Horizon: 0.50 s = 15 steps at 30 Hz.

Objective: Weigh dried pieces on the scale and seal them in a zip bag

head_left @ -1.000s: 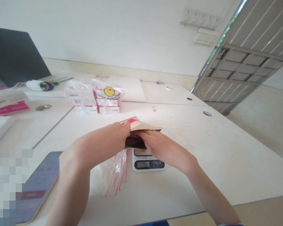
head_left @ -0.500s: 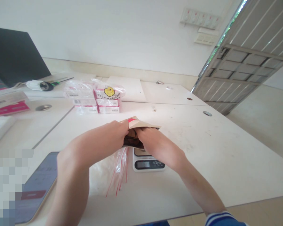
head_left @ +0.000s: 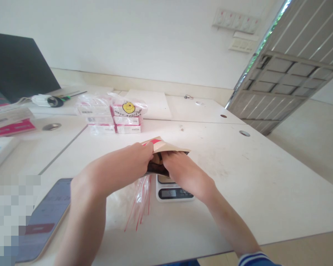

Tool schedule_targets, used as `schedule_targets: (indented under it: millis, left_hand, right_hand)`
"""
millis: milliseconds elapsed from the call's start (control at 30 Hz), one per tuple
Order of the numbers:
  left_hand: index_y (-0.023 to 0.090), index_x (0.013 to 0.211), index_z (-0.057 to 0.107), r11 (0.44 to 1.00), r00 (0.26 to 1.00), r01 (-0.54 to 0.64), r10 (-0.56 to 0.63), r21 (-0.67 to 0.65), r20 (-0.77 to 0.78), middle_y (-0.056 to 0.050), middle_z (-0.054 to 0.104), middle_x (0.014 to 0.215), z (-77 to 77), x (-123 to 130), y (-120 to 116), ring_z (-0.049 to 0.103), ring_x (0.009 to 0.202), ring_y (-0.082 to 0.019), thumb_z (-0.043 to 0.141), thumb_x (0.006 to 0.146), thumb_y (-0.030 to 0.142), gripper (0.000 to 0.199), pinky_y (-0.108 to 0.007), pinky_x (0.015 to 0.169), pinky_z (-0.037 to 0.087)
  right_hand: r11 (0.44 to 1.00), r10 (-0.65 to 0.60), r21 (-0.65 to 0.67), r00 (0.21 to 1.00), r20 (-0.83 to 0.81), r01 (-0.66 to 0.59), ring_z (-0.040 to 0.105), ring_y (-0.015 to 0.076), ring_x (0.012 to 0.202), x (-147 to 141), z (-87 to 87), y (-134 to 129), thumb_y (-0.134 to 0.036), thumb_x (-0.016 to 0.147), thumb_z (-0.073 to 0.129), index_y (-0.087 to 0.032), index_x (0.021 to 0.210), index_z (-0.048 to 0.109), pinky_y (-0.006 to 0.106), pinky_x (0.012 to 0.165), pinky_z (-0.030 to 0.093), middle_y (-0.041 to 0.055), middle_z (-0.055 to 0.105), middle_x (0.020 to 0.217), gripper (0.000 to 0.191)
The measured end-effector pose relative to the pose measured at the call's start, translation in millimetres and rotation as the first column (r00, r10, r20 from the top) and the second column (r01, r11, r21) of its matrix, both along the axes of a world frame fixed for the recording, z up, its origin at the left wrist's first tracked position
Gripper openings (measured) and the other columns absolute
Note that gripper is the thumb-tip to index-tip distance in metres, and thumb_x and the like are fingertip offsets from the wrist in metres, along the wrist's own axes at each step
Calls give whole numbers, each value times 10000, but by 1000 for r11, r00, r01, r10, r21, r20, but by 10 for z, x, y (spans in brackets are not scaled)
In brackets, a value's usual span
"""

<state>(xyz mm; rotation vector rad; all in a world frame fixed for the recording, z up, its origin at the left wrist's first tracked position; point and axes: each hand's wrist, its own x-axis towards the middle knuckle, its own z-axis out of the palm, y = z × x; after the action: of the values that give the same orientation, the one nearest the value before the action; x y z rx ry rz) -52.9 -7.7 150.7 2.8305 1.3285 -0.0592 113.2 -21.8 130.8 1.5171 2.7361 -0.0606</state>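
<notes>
A kraft paper bag (head_left: 169, 145) with a red patch is held with its mouth toward me, above a white digital scale (head_left: 175, 200). Brown pieces (head_left: 156, 159) show inside, too dark to identify. My left hand (head_left: 137, 159) is closed on the bag's left edge. My right hand (head_left: 180, 164) reaches into the mouth, its fingers hidden inside. Below the bag, the scale's lit display shows a reading I cannot read clearly, and the bag covers part of its platform. Clear zip bags (head_left: 140, 201) with red strips lie just left of the scale.
A large tablet-like screen (head_left: 48, 218) lies at the lower left. Pink and white boxes (head_left: 127, 122) in clear plastic stand behind the bag. More boxes (head_left: 12, 122) sit at the far left near a black monitor (head_left: 19, 66). The white table (head_left: 252, 188) extends right.
The bag and my left hand have shifted slightly right. My right forearm has moved a little to the left, with the hand still in the bag.
</notes>
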Motion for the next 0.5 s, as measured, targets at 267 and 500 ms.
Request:
schedule_targets:
  millis: [267, 500]
  left_hand:
    - [191, 891, 638, 999, 1000, -12, 12, -31, -14, -40, 693, 865, 68, 39, -27, 631, 805, -161, 347, 858, 149, 296, -278, 796, 442]
    - [209, 918, 645, 998, 997, -55, 53, 26, 62, -53, 692, 799, 32, -24, -22, 637, 788, -197, 336, 845, 157, 322, -316, 801, 454]
  right_hand:
    - [991, -21, -132, 1000, 6, 22, 610, 300, 1088, 48, 79, 7, -23, 834, 493, -28, 1189, 568, 373, 926, 460, 215, 627, 1182, 364]
    - [999, 10, -48, 979, -203, -20, 658, 191, 820, 170, 104, -34, -24, 855, 426, -148, 941, 612, 295, 700, 498, 79, 688, 967, 239]
